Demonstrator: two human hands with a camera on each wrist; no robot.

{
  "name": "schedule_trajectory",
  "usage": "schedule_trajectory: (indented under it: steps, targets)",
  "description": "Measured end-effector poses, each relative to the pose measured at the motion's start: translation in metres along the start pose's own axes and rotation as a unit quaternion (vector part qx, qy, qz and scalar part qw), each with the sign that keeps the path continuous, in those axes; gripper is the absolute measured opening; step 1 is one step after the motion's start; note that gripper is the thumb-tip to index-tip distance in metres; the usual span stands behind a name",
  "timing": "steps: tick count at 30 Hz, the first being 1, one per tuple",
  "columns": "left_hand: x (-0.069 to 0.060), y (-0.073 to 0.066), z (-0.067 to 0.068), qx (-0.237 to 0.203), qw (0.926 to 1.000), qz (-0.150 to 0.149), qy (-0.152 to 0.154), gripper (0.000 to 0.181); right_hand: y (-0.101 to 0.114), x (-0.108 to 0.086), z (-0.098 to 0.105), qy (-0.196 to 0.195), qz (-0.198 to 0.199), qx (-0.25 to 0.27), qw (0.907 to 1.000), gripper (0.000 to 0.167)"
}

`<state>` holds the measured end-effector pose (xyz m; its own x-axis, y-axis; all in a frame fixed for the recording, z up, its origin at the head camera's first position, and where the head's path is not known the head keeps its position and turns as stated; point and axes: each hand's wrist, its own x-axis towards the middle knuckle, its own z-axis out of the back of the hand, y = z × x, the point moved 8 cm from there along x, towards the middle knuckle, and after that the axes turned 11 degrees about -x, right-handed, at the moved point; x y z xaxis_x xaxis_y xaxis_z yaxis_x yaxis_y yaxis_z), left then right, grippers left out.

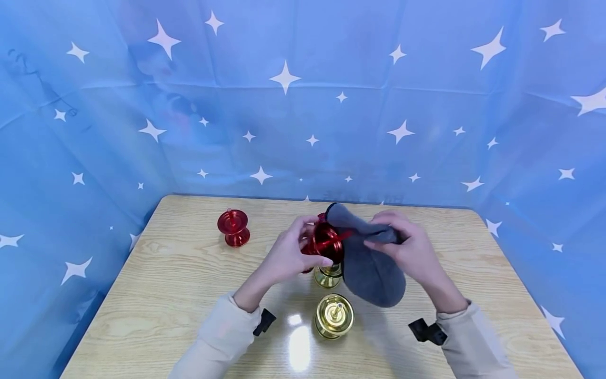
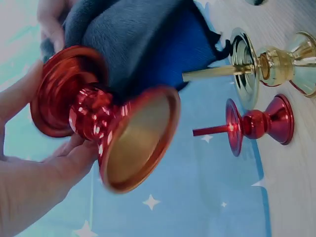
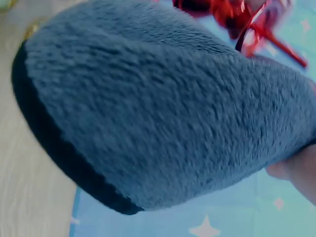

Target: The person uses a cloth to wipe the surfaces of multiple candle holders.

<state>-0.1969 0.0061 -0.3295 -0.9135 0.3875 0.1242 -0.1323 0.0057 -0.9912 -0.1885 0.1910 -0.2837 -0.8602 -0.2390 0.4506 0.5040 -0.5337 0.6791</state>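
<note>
My left hand (image 1: 291, 255) grips a red metallic candle holder (image 1: 329, 243) tilted on its side in the air, its centre stick pointing right. In the left wrist view the holder (image 2: 91, 113) shows its narrow waist between two flared ends, with my thumb and fingers around it. My right hand (image 1: 407, 245) pinches a folded grey plush cloth (image 1: 374, 273) with a dark edge, its lower part hanging down. Close beside the holder, the cloth (image 3: 148, 108) fills most of the right wrist view; whether they touch I cannot tell.
A second red candle holder (image 1: 233, 227) stands upright at the back left of the wooden table (image 1: 156, 295). Two gold ones stand near the middle: one (image 1: 326, 279) partly hidden under the held holder, another (image 1: 334, 316) closer to me. A blue star-patterned curtain (image 1: 284, 158) surrounds the table.
</note>
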Motion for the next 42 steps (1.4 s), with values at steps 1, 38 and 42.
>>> schedule_trajectory:
  steps: [1,38,42]
  targets:
    - [0.000,0.001,0.004,-0.023,0.9996,0.005,-0.013,0.080,-0.002,0.000,0.006,-0.016,-0.007,-0.001,0.9998,0.033]
    - [0.004,0.005,-0.012,-0.130,0.9902,-0.049,-0.012,0.076,0.011,-0.020,-0.032,0.027,0.122,-0.044,0.9911,0.044]
    - [0.004,0.001,-0.017,-0.099,0.9929,-0.056,0.036,0.077,0.012,-0.018,-0.030,0.016,0.145,-0.078,0.9862,0.043]
